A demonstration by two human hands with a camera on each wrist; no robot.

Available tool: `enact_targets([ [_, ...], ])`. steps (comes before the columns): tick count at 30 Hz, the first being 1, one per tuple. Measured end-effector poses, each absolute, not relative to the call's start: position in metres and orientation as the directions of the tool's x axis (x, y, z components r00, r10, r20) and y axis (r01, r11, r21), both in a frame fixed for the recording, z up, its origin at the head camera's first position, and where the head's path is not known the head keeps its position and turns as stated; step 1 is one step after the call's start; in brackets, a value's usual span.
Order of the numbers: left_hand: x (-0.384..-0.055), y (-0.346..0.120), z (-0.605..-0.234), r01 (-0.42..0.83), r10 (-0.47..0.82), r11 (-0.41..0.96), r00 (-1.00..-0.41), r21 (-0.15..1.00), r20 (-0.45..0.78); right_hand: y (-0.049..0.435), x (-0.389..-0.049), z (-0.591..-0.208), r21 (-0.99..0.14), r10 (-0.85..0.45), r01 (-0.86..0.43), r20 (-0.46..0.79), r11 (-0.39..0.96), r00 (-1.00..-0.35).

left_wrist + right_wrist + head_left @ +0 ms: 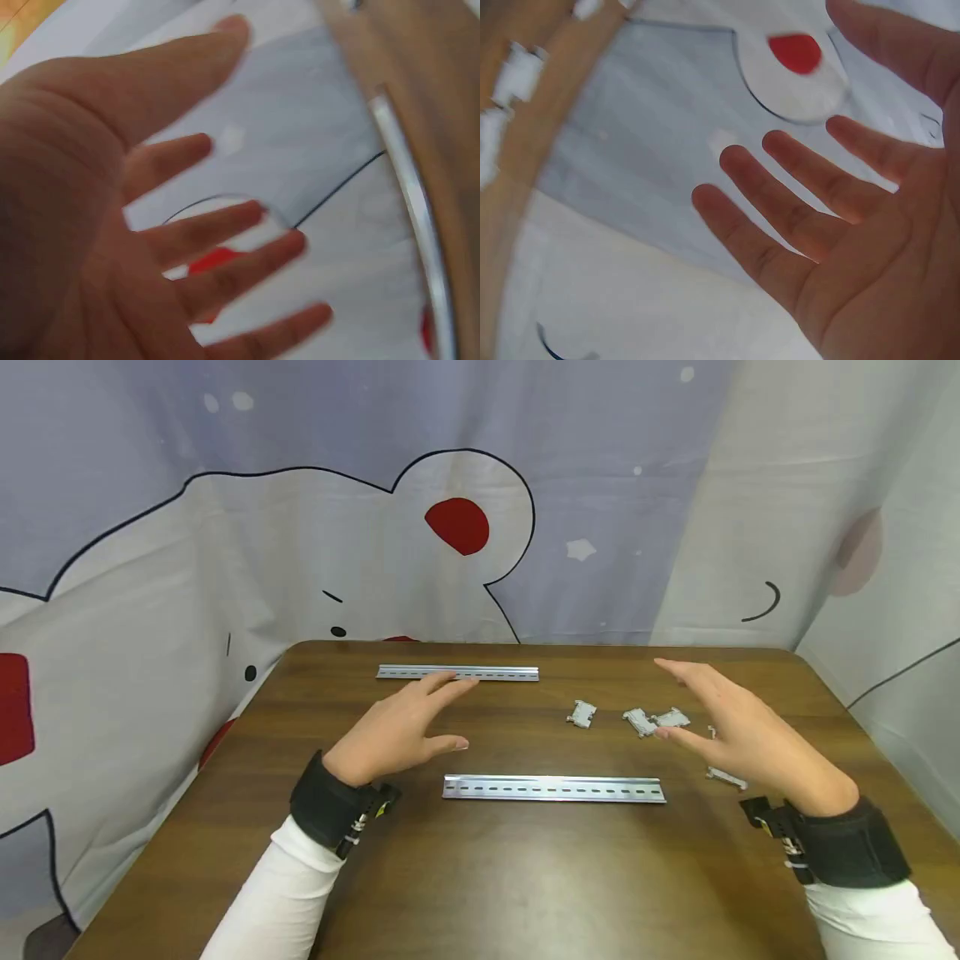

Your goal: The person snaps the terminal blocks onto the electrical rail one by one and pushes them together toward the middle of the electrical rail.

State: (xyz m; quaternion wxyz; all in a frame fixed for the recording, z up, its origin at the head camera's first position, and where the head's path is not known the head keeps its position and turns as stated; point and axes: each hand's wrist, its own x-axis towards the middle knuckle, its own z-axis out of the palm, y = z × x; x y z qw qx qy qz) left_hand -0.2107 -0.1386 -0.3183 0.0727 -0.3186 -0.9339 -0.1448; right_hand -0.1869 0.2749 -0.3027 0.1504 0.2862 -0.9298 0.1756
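Observation:
Both hands hover above a wooden table with nothing in them. My left hand (pixel 397 727) has its fingers spread and lies, in the head view, between two slotted metal DIN rails; its fingertips overlap the far rail (pixel 510 673). The near rail (pixel 555 789) lies in front, between the two hands. My right hand (pixel 750 739), fingers straight and thumb apart, is over several small light grey plastic pieces, partly covering them. One grey piece (pixel 582 714) lies by itself to the left of the others. In the wrist views the left palm (pixel 97 285) and right palm (pixel 885 277) are bare.
A printed cloth (pixel 600 527) hangs behind the table (pixel 480 877) and along its sides. Black bands with small cameras sit on both wrists, the left band (pixel 326 802) and the right band (pixel 851 843).

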Motion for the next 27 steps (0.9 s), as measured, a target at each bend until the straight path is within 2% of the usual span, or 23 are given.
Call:
enact_targets([
  [5,-0.207,-0.132,-0.352,0.676,0.638,0.690,-0.737,0.258,0.223,0.280,-0.189,-0.333,-0.250,-0.524,-0.642,0.404,0.725,-0.750],
  [9,-0.203,-0.130,-0.376,0.661,0.662,0.680,-0.739,0.316,0.121,0.278,-0.191,-0.358,-0.306,-0.583,-0.634,0.250,0.710,-0.773],
  [13,-0.203,-0.126,-0.389,0.656,0.675,0.678,-0.734,0.331,0.073,0.272,-0.193,-0.374,-0.369,-0.610,-0.592,0.081,0.716,-0.788],
  [16,-0.203,-0.124,-0.395,0.666,0.682,0.678,-0.728,0.311,0.074,0.270,-0.196,-0.381,-0.379,-0.620,-0.584,0.033,0.718,-0.784],
  [19,-0.204,-0.124,-0.398,0.675,0.686,0.674,-0.723,0.300,0.086,0.271,-0.198,-0.385,-0.356,-0.635,-0.605,0.043,0.712,-0.772],
  [27,-0.213,-0.124,-0.402,0.665,0.670,0.663,-0.732,0.345,0.123,0.273,-0.209,-0.395,-0.289,-0.669,-0.684,0.166,0.669,-0.724],
])
